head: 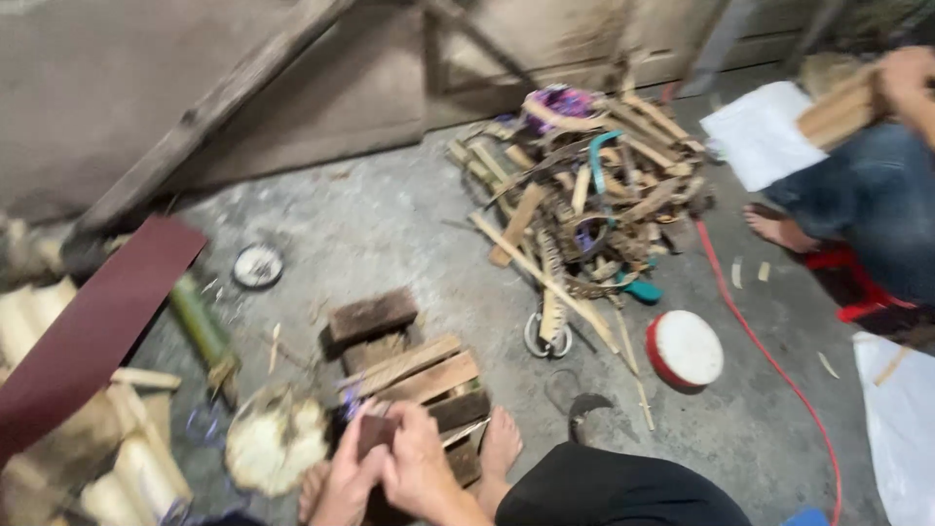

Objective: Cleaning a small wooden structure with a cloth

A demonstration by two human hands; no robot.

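I find both hands joined at the bottom of the head view: my left hand (341,479) and right hand (421,466) are pressed side by side, and each grip is wrapped onto one small dark block (376,432) held between them, the fingers folded over its top edge. The block stands roughly upright in the grip, its long axis running up and slightly away from me, and only its upper face shows; it looks dark brown, flat-sided and squared, though motion blur hides its grain and lower end. It sits directly in front of both hands, neither hand clearly nearer than the other. Just beyond the block, touching or nearly so, lies a stack of wood pieces (414,370) on the concrete floor (390,224), its slats lying crosswise with their long axes running left to right and tilting upward to the right. My bare foot (502,443) rests against the stack's right side. To the left of the hands sits a pale round log slice (278,443), near but apart. Further out, a green bamboo length (200,326) lies to the left, a red-rimmed white lid (686,349) to the right, and a pile of scrap sticks (584,195) well beyond. Another person (877,185) crouches at far right, holding a bundle of sticks.
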